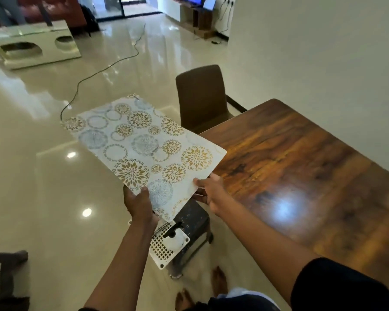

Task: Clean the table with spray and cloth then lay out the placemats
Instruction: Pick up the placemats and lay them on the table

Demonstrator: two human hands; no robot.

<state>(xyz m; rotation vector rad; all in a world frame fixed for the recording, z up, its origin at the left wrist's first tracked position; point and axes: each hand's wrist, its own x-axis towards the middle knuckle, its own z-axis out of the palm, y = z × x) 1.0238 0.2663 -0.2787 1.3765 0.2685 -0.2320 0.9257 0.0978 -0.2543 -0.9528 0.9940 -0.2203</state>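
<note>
Wooden table [301,167] lies bare; left hand [139,205] and right hand [211,191] pinch placemats [144,144] by the near edge. Laying-out step; next, lower them flat onto it.

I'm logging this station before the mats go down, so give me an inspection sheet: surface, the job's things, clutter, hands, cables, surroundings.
Surface: wooden table, glossy, with a light reflection; nothing seen on the visible part.
Job's things: patterned placemat held in the air, mostly over the floor, one corner over the table edge; white spray bottle on a perforated white tray atop a dark stool; cloth not seen.
Clutter: nothing seen on the table.
Hands: left hand and right hand each grip the placemat's near edge.
Cables: a dark cable trails across the floor.
Surroundings: brown chair at the table's far end, white wall, polished tile floor.
</note>
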